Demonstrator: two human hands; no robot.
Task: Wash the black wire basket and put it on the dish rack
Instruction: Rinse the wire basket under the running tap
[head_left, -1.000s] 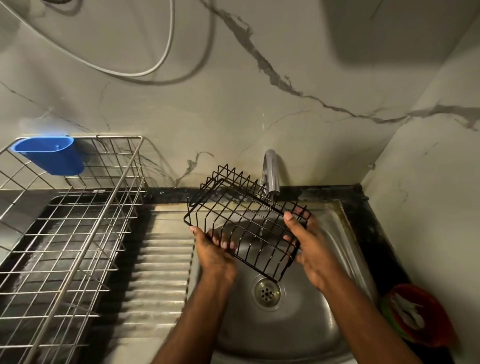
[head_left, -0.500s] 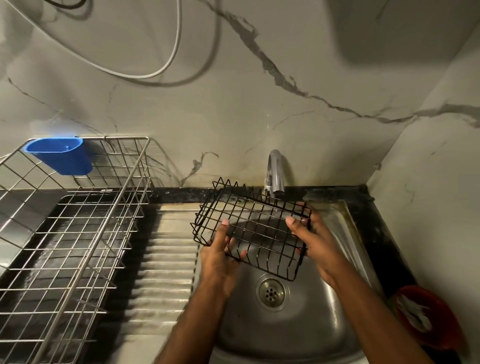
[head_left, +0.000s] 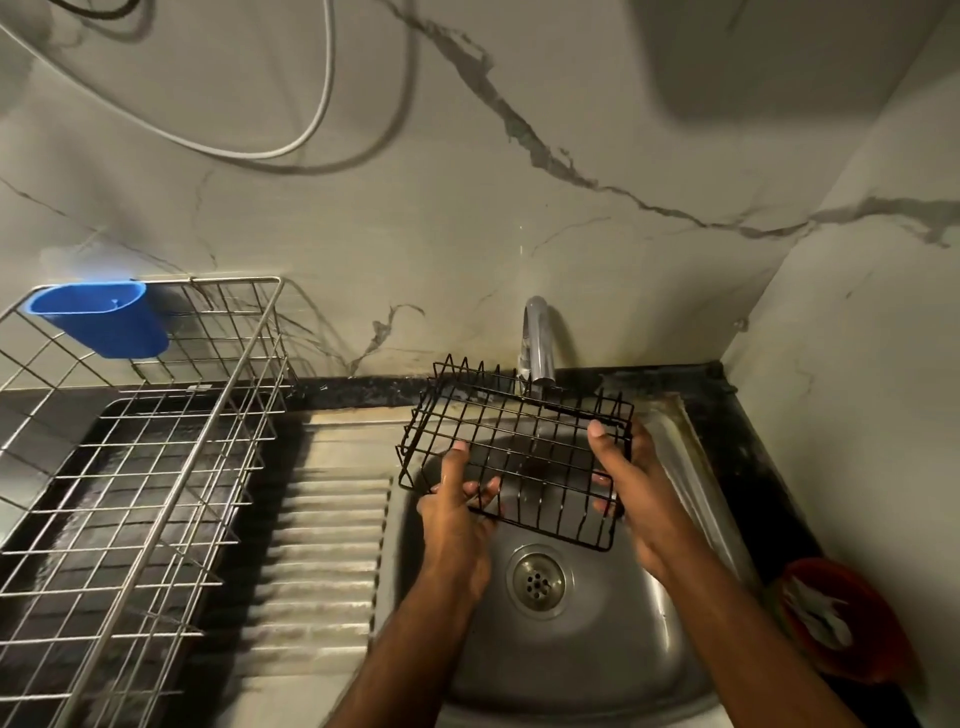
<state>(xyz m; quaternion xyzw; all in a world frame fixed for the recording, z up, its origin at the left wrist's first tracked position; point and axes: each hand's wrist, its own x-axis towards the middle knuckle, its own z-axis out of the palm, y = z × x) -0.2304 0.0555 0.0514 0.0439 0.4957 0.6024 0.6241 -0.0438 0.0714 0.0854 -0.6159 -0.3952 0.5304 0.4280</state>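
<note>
A: Black wire basket (head_left: 511, 447) held over the sink (head_left: 597, 639), under the tap (head_left: 537, 343). Both hands on it.

B: Grip?

A: Left hand (head_left: 457, 514) clamped on the near-left corner, thumb up over the mesh, fingers poking through from below. Right hand (head_left: 631, 483) closed on the right end, thumb on top near the rim, fingers curled around the edge wire. Basket spans the gap between the two hands, tilted, far side higher (open side looks turned away, hard to say for sure).

B: Water on?

A: Thin stream visible from the spout down through the mesh. Basket's far rim just below the spout, touching or not – can't tell.

B: Position over the drain?

A: Above and slightly behind the drain (head_left: 537, 582). Clear of the basin floor.

B: Rack?

A: Dish rack (head_left: 156, 467) well to the left, past the ribbed drainboard (head_left: 322, 545). Blue cup (head_left: 104, 319) hung on its back-left rim. Basket nowhere near it.

B: Anything else?

A: Red bowl (head_left: 852, 623) on the counter at right, something white inside (blurred).
</note>
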